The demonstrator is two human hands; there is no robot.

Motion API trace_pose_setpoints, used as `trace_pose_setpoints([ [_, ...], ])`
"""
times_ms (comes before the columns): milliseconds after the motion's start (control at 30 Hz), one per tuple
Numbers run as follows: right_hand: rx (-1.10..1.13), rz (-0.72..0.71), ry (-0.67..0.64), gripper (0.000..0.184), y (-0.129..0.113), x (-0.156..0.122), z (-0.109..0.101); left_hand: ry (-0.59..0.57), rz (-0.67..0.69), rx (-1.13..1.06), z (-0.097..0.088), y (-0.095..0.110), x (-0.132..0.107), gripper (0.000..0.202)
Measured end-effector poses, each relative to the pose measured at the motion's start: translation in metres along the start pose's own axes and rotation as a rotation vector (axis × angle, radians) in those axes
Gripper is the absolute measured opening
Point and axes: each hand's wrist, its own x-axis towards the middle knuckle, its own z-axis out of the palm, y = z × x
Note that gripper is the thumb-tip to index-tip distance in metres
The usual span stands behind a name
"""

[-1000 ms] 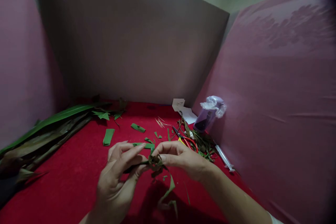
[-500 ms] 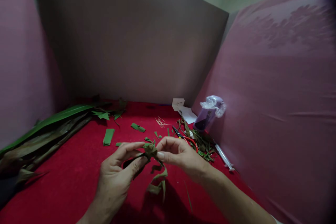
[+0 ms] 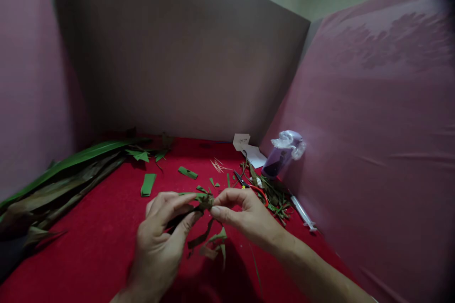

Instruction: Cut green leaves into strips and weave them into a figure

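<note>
Between my two hands is a crumpled bundle of green and brown leaf (image 3: pixel 205 202), with dry strips hanging from its underside. My left hand (image 3: pixel 161 232) pinches it from the left, thumb below and fingers above. From the right, the thumb and forefinger of my right hand (image 3: pixel 241 210) close on its edge. Curled leaf strips (image 3: pixel 215 241) dangle below over the red cloth. Small cut green pieces (image 3: pixel 202 189) lie just beyond my fingertips. How the bundle is folded cannot be made out.
Long leaves (image 3: pixel 81 163) lie along the left. Cut leaf rectangles (image 3: pixel 148 184) and toothpicks (image 3: pixel 219 165) are on the red cloth (image 3: pixel 95 246). To the right are red-handled scissors (image 3: pixel 259 194), leaf scraps (image 3: pixel 277 199), a syringe (image 3: pixel 303 213), a purple container (image 3: pixel 277 158) with plastic wrap, and white paper (image 3: pixel 254 155).
The bundle has turned slightly between my fingers, and a dark strip now hangs down at its left. My left hand's fingers have shifted a little; my right hand stays nearly in place.
</note>
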Motion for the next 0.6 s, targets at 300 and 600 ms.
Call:
trace_pose_setpoints([
  [300,0.373,0.049,-0.237,0.029,0.011,-0.001,-0.006,0.075,0.5,0.223,-0.008,0.006,0.004,0.035],
  [600,0.542,0.168,-0.294,0.026,0.013,-0.006,-0.004,0.001,0.438,0.028,-0.005,0.001,0.001,0.041],
])
